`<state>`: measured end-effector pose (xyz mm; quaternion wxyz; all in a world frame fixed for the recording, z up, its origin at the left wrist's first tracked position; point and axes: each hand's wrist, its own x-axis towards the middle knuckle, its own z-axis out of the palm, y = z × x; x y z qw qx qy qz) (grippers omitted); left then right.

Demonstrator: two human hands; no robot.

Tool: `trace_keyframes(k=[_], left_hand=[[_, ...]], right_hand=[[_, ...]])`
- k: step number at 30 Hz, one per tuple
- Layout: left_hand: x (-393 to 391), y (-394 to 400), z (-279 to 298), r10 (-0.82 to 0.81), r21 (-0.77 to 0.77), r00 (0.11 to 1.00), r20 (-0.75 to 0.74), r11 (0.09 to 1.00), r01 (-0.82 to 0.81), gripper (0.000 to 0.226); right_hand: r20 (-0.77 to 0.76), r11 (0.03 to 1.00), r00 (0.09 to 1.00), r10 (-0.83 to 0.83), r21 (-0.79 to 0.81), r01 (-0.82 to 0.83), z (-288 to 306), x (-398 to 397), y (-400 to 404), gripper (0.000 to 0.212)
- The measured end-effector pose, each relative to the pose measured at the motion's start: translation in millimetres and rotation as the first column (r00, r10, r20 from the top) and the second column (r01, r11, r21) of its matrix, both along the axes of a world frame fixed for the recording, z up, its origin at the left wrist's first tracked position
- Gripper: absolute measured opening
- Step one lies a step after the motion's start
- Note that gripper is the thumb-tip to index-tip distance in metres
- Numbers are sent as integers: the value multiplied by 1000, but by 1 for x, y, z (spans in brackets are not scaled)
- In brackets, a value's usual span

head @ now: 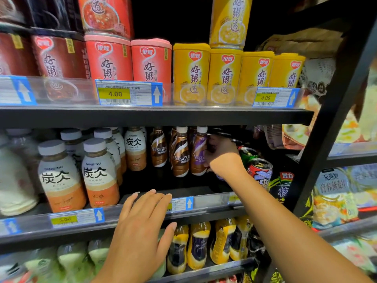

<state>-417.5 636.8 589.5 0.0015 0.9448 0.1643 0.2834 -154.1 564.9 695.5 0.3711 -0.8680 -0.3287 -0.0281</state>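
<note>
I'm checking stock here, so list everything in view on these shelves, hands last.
yellow cans: five, yellow, top shelf right, one stacked.
red cans: three, red, top shelf middle, one stacked.
dark cans: at least two, dark red, top shelf left.
price tags: several, blue-yellow, shelf rails.
Tanbing bottles: at least six, white and orange, middle shelf left.
brown Nescafe: at least two, brown, middle shelf.
purple Nescafe: one, purple-brown, beside them.
soda cans: at least three, green, red, middle shelf right.
yellow bottles: four, yellow and dark, bottom shelf.
green bottles: several, pale green, bottom shelf left.
bags: several, mixed colours, right rack.
left hand: open, at middle rail.
right hand: gripping purple Nescafe.
</note>
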Motion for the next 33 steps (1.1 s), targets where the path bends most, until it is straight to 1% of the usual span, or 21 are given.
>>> trace_keyframes(k=[1, 2, 4, 5, 6, 7, 9, 12, 15, 17, 19, 22, 24, 26, 28, 30, 31, 33], left_hand=[[-1, -1, 1, -2, -12, 1000, 2, 1000, 2, 58], [-1, -3, 3, -8, -36, 1000, 21, 999, 9, 58], [-1, -9, 10, -36, -109, 995, 94, 993, 47, 57], [0, -13, 15, -59, -139, 990, 131, 987, 77, 57], [3, -18, 19, -90, -151, 983, 162, 982, 115, 58], [7, -26, 23, -134, -149, 973, 186, 975, 163, 58], [20, -46, 25, -253, -157, 942, 222, 944, 290, 57], [52, -89, 9, -453, -243, 861, 229, 830, 502, 56], [93, -139, -29, -630, -309, 756, 178, 694, 651, 57], [117, -168, -59, -696, -359, 709, 112, 637, 682, 60], [148, -206, -97, -766, -393, 643, 0, 591, 704, 64], [191, -267, -156, -802, -440, 571, -175, 583, 683, 70], [212, -309, -189, -811, -459, 514, -280, 583, 670, 73], [232, -348, -216, -815, -484, 454, -361, 580, 656, 76], [251, -387, -241, -794, -503, 401, -457, 603, 620, 87], [269, -424, -259, -779, -500, 369, -507, 614, 610, 94], [278, -441, -268, -772, -498, 354, -527, 619, 607, 92], [295, -473, -289, -753, -508, 308, -581, 631, 586, 81]], right_hand=[[-5, 998, 1000, 2, 57, -1, -2, -5, -12, 39], [12, 992, 1000, 7, 129, -8, -4, -15, -29, 39], [95, 971, 995, 31, 233, -52, -13, -39, -68, 29], [120, 953, 990, 70, 284, -102, -20, -53, -89, 31], [137, 933, 985, 109, 329, -149, -28, -68, -111, 38], [152, 922, 981, 119, 351, -166, -39, -77, -131, 43], [140, 918, 986, 89, 371, -136, -66, -89, -170, 45], [58, 920, 998, -36, 391, 10, -115, -95, -229, 44], [77, 931, 970, -232, 306, 199, -164, -87, -290, 50], [91, 925, 938, -334, 223, 308, -193, -80, -326, 55], [86, 889, 887, -453, 121, 442, -225, -75, -373, 57], [11, 779, 781, -625, -61, 624, -280, -74, -443, 64], [-35, 702, 709, -705, -177, 689, -319, -73, -488, 67], [-49, 641, 653, -756, -259, 723, -357, -71, -529, 67], [-72, 589, 603, -794, -334, 736, -391, -69, -568, 66], [-90, 548, 562, -822, -393, 738, -417, -67, -601, 65], [-94, 530, 546, -833, -420, 736, -428, -65, -617, 65], [-106, 505, 523, -846, -477, 720, -451, -61, -648, 64]])
